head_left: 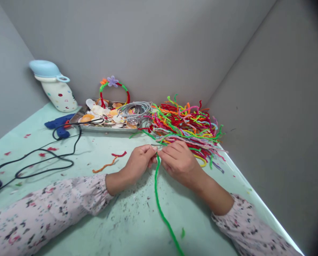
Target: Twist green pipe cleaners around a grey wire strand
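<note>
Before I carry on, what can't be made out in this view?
In the head view:
Green strand: its path between the left hand and right hand is hidden by fingers; its near end is cut off by the bottom edge.
Right hand's grip: partly hidden behind its own knuckles.
Tray floor: mostly covered by shells.
Black cable: cut off by the left edge.
Bottle prints: too small to identify.

- Place: craft workspace; home or classroom, cannot tell.
- Pale-green tabletop (132, 220), its far edge against plain grey walls (148, 42).
- Far right corner: heap of multicoloured fuzzy pipe cleaners (185, 122).
- Far edge: shallow metal tray (108, 130) of white and orange shell-like pieces (99, 111).
- Near far left corner: blue plastic glue gun (52, 123) with black cord (73, 163); white dotted bottle (58, 96) with light-blue lid (43, 68).
- Red fuzzy scraps (52, 148) toward left edge.
</note>
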Demonstrator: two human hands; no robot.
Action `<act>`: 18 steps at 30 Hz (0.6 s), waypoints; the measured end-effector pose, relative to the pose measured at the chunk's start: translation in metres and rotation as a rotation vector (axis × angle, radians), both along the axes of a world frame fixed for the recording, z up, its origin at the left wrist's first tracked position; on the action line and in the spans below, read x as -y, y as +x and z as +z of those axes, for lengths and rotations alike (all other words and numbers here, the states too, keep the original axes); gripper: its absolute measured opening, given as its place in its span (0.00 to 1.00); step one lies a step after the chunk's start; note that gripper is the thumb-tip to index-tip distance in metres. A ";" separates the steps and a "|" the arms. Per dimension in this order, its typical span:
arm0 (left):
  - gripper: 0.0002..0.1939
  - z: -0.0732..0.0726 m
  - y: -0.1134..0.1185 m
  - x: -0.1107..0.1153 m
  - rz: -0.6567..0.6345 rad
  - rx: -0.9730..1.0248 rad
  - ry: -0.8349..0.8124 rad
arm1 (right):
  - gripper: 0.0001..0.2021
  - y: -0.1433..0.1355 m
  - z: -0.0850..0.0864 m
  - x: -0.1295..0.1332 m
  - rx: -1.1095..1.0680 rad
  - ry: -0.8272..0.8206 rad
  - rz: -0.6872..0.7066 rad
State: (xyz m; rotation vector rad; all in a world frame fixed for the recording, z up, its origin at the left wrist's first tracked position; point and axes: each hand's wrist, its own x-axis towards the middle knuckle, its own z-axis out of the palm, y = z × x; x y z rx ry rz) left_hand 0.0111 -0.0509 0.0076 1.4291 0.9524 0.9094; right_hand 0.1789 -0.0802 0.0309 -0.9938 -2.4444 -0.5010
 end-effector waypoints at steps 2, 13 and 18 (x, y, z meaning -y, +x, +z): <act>0.20 0.001 0.000 0.000 0.001 0.009 0.005 | 0.09 0.000 -0.001 0.000 -0.013 0.021 -0.008; 0.20 0.002 0.001 -0.001 0.021 -0.020 0.030 | 0.09 0.003 -0.004 0.001 -0.016 0.012 0.017; 0.20 0.000 0.002 -0.002 0.036 -0.009 0.027 | 0.10 0.001 -0.002 0.000 -0.014 -0.001 0.019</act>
